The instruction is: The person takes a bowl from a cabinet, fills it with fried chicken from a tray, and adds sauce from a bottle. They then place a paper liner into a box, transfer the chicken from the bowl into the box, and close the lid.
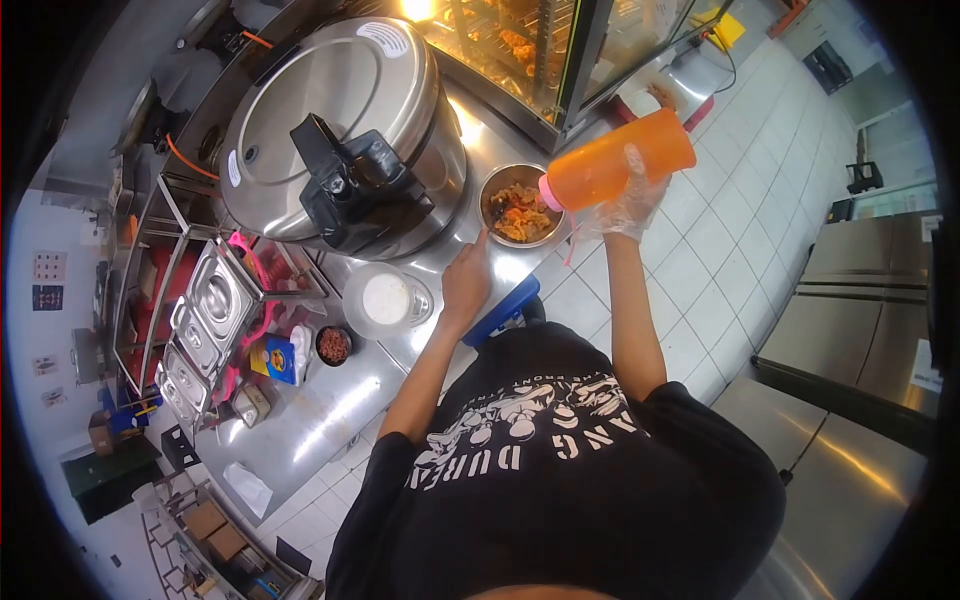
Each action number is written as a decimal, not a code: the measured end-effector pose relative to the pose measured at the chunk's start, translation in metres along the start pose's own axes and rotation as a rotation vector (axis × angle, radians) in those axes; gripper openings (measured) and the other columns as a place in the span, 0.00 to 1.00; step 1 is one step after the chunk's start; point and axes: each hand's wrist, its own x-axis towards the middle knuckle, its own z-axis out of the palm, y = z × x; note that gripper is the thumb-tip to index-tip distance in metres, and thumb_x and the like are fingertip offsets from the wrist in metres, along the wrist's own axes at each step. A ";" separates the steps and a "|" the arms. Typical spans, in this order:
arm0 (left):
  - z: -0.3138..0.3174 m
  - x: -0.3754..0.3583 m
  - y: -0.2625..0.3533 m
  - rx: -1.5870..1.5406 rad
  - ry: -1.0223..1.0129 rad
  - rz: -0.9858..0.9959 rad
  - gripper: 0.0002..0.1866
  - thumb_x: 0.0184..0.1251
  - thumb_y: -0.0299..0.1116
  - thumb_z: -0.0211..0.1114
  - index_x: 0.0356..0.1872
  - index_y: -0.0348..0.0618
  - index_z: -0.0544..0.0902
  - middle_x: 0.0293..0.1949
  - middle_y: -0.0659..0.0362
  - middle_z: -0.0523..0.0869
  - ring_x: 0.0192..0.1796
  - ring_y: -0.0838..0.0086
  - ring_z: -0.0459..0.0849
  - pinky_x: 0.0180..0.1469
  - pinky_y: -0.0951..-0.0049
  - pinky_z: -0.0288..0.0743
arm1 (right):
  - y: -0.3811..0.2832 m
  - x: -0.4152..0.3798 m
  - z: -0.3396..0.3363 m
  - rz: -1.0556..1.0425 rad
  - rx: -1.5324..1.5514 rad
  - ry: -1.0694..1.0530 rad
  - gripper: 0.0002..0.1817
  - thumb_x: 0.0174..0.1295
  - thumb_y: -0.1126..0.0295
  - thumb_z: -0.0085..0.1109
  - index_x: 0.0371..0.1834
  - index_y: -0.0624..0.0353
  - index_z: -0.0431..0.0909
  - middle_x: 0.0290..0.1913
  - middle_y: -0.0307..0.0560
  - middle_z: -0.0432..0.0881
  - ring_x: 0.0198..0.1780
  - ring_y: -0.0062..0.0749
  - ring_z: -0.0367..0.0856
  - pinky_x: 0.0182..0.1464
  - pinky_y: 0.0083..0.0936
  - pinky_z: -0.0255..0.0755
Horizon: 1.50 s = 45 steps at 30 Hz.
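Note:
My right hand (633, 200), in a clear plastic glove, grips an orange squeeze bottle (615, 160). The bottle is tipped on its side, its pink cap (549, 193) over the right rim of a metal bowl (490, 184). Chunky orange-brown food (517, 215) with reddish pieces lies in the bowl; I cannot make out any sauce leaving the cap. My bare left hand (467, 285) is at the counter's edge, its index finger stretched out to the near left side of the bowl. The other fingers of that hand are partly hidden, and nothing shows in it.
Left of the bowl stands a large steel cooker (340, 130) with a black latch. A tub with white contents (386, 299), a bowl of reddish-brown bits (333, 345) and lidded steel pans (215, 290) are further left. A lit glass display cabinet (500, 50) stands behind the bowl.

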 end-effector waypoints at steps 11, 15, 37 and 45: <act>-0.025 0.009 0.031 -0.774 -0.290 -0.405 0.25 0.74 0.35 0.50 0.70 0.39 0.68 0.34 0.62 0.88 0.26 0.82 0.76 0.29 0.77 0.72 | 0.040 -0.007 -0.031 0.383 0.258 0.391 0.29 0.56 0.60 0.69 0.61 0.51 0.69 0.53 0.44 0.77 0.52 0.40 0.79 0.53 0.45 0.78; -0.032 0.005 0.048 -0.841 -0.258 -0.345 0.25 0.75 0.35 0.50 0.70 0.40 0.67 0.35 0.63 0.87 0.22 0.85 0.72 0.22 0.82 0.67 | 0.040 -0.021 -0.033 0.545 0.233 0.511 0.30 0.57 0.47 0.64 0.59 0.49 0.70 0.54 0.42 0.77 0.54 0.41 0.77 0.58 0.51 0.72; 0.009 0.031 0.038 -0.152 -0.016 -0.320 0.20 0.63 0.35 0.64 0.53 0.38 0.76 0.58 0.46 0.73 0.51 0.51 0.82 0.53 0.59 0.76 | 0.026 -0.027 -0.054 0.536 0.143 0.372 0.31 0.61 0.40 0.50 0.56 0.54 0.70 0.55 0.48 0.77 0.57 0.47 0.77 0.60 0.49 0.72; -0.037 -0.039 0.087 -1.583 -0.262 -0.429 0.26 0.65 0.41 0.66 0.60 0.39 0.72 0.56 0.52 0.77 0.56 0.66 0.80 0.55 0.64 0.78 | 0.039 -0.058 -0.045 0.607 0.187 0.237 0.33 0.63 0.37 0.47 0.57 0.54 0.70 0.55 0.48 0.77 0.57 0.45 0.77 0.60 0.47 0.73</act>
